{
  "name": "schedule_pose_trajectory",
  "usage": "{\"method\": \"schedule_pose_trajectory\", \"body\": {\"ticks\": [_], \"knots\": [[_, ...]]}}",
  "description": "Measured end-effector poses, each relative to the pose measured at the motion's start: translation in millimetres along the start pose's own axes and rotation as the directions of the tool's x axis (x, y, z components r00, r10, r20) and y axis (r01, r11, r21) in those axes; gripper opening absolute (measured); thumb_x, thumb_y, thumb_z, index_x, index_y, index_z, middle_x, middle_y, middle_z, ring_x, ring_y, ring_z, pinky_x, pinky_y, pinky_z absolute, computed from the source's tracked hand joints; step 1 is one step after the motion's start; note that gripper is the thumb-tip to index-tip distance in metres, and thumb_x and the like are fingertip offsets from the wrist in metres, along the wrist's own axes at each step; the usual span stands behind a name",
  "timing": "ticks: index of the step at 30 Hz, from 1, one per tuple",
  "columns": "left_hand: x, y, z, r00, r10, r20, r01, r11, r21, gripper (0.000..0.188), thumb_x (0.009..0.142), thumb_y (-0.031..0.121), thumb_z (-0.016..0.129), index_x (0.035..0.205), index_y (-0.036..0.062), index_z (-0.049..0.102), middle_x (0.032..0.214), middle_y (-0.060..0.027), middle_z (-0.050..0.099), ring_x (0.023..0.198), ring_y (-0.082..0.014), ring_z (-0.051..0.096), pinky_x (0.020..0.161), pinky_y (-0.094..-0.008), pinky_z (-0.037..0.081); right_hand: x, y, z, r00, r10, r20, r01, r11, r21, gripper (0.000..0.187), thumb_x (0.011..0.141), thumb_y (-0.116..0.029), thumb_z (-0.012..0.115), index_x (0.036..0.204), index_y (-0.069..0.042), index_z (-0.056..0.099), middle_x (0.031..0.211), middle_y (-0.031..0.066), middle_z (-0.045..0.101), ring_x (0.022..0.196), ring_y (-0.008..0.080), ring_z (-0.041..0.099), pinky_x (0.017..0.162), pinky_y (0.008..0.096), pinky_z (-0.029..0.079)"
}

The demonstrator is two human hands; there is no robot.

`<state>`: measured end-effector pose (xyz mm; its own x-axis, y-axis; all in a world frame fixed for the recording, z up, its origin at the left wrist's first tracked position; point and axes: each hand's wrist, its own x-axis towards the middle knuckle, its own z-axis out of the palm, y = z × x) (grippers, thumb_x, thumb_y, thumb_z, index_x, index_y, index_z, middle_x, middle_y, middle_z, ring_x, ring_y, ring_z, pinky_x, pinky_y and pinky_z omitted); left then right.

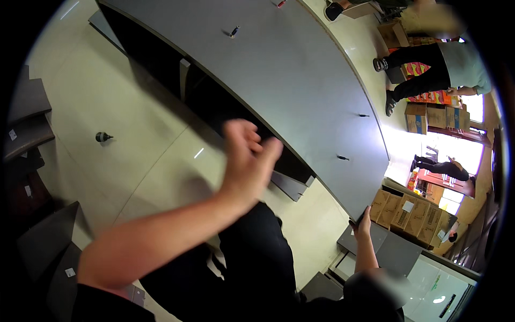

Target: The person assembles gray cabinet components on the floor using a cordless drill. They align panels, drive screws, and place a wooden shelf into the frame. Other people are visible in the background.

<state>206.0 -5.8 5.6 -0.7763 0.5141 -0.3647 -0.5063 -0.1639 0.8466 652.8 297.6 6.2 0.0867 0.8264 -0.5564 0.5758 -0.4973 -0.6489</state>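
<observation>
A large grey panel (300, 80) lies slanting across the view on top of a cabinet-like frame with dark open spaces. Several small screw-like fittings stand up from it, among them one at the far end (234, 33) and a black one at the near right (342, 158). My left hand (247, 155) is lifted beside the panel's long edge, slightly blurred. Its fingers are half curled, the thumb stands apart, and I see nothing in it. At the panel's right corner, my right hand (363, 222) grips the edge; its fingertips are partly hidden.
A small dark stubby tool with a pointed tip (103, 137) lies on the tiled floor. Dark panels (32, 99) stand at left. Stacked cartons (413, 214) and a white glossy board (437, 292) are at right. A person in black trousers (424, 67) and others stand beyond the panel.
</observation>
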Motion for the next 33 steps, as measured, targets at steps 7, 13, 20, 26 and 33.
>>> {"method": "schedule_pose_trajectory", "body": {"ticks": [7,13,20,26,33], "knots": [[-12,-85,80,0.971,-0.116,0.211,0.192,0.901,-0.389,0.036,0.082,0.022,0.065,0.104,-0.0009,0.049,0.091,-0.0068,0.057,0.084,-0.0132,0.053,0.076,-0.0312,0.045,-1,6,15,0.984,-0.127,-0.122,0.161,0.930,0.330,0.048,0.090,-0.051,0.053,0.122,-0.015,0.052,0.113,0.0009,0.060,0.096,0.0188,0.058,0.078,0.0338,0.050],[23,-105,87,0.922,0.136,0.362,0.026,0.912,-0.409,0.036,0.082,0.030,0.063,0.098,-0.0022,0.063,0.088,-0.0135,0.068,0.082,-0.0223,0.065,0.075,-0.0335,0.049,6,12,-14,0.959,-0.270,-0.085,0.272,0.795,0.542,0.022,0.091,-0.031,0.051,0.094,-0.013,0.063,0.092,0.0003,0.067,0.079,0.0172,0.065,0.066,0.0272,0.051],[32,-123,99,0.897,0.342,0.282,-0.243,0.911,-0.332,0.031,0.080,0.030,0.061,0.086,-0.0002,0.067,0.078,-0.0165,0.068,0.073,-0.0297,0.067,0.069,-0.0360,0.051,-8,-16,8,0.996,-0.064,0.055,0.044,0.948,0.315,0.030,0.090,-0.036,0.053,0.100,-0.010,0.064,0.095,0.0007,0.066,0.091,0.0183,0.059,0.080,0.0323,0.045],[42,-125,93,0.910,0.331,0.249,-0.220,0.896,-0.387,0.021,0.078,0.016,0.063,0.090,-0.0004,0.062,0.086,-0.0075,0.064,0.083,-0.0175,0.059,0.078,-0.0319,0.046,-1,3,8,0.951,-0.308,0.027,0.272,0.874,0.402,0.029,0.091,-0.039,0.049,0.091,-0.015,0.066,0.077,-0.0034,0.067,0.064,0.0120,0.064,0.046,0.0204,0.047],[39,-108,81,0.877,0.317,0.361,-0.164,0.904,-0.394,0.026,0.076,0.018,0.064,0.096,-0.0001,0.061,0.091,-0.0095,0.064,0.088,-0.0193,0.058,0.081,-0.0320,0.044,16,4,-6,0.849,-0.471,0.238,0.287,0.791,0.540,0.023,0.090,-0.033,0.049,0.091,-0.015,0.063,0.082,-0.0013,0.068,0.069,0.0144,0.066,0.051,0.0279,0.051]]}}
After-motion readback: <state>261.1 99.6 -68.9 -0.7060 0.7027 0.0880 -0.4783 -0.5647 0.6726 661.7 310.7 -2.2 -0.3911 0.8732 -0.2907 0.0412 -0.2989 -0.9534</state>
